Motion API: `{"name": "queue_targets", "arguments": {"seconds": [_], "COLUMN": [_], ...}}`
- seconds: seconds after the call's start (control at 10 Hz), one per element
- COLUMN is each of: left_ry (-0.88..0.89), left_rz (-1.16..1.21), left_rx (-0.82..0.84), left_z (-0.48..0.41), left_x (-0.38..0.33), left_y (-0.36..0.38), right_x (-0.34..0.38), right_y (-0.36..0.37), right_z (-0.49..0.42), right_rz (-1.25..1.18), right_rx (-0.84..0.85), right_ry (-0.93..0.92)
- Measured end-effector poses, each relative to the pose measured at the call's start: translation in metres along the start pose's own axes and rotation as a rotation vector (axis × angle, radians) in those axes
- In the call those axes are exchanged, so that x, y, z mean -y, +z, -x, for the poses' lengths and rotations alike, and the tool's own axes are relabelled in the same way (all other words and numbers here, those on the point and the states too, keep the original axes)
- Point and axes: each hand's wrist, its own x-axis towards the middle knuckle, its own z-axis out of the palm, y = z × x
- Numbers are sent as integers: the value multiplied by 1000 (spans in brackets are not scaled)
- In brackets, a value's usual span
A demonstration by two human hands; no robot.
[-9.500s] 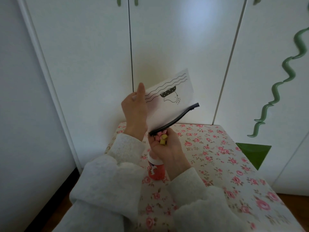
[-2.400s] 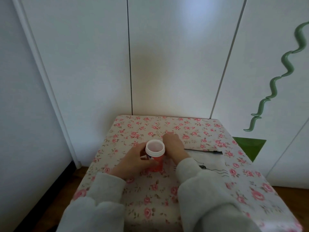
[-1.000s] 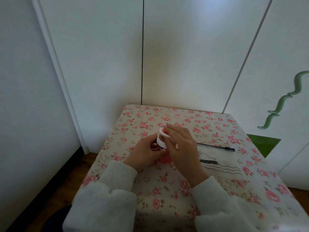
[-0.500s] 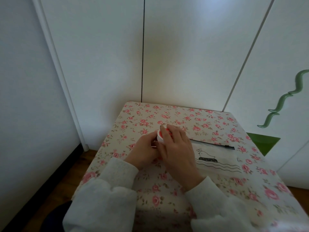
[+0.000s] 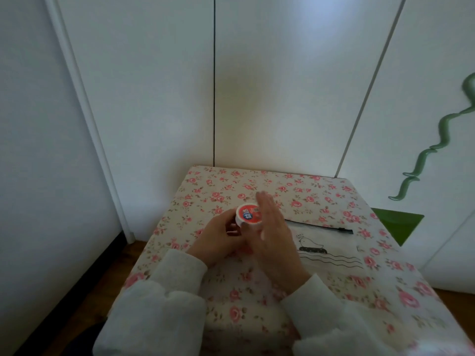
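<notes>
A small round jar with a white rim and a red labelled lid stands on the floral table. My left hand grips the jar's side from the left. My right hand is just right of the jar, fingers straight and blurred, its edge beside the lid. To the right, a white zip pouch with a bird drawing and a black zipper lies flat.
White cupboard doors stand directly behind the table. A green wavy handle and a green triangle are on the door at the right. Wooden floor shows at the left of the table.
My right hand has lifted its fingers off the lid and straightened, so the red lid top now shows. My left hand keeps its hold on the jar.
</notes>
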Motion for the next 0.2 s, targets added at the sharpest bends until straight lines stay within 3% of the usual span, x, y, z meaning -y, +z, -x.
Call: {"name": "queue_targets", "arguments": {"seconds": [0.1, 0.2], "left_ry": [-74, -106], "left_rz": [56, 91], "left_rx": [46, -234], "left_z": [2, -1], "left_x": [2, 7], "left_y": [-4, -9], "right_x": [-8, -46], "right_y": [-51, -147], "right_z": [7, 25], "right_rz": [-278, -142], "right_rx": [-241, -384], "right_ry": [190, 125]}}
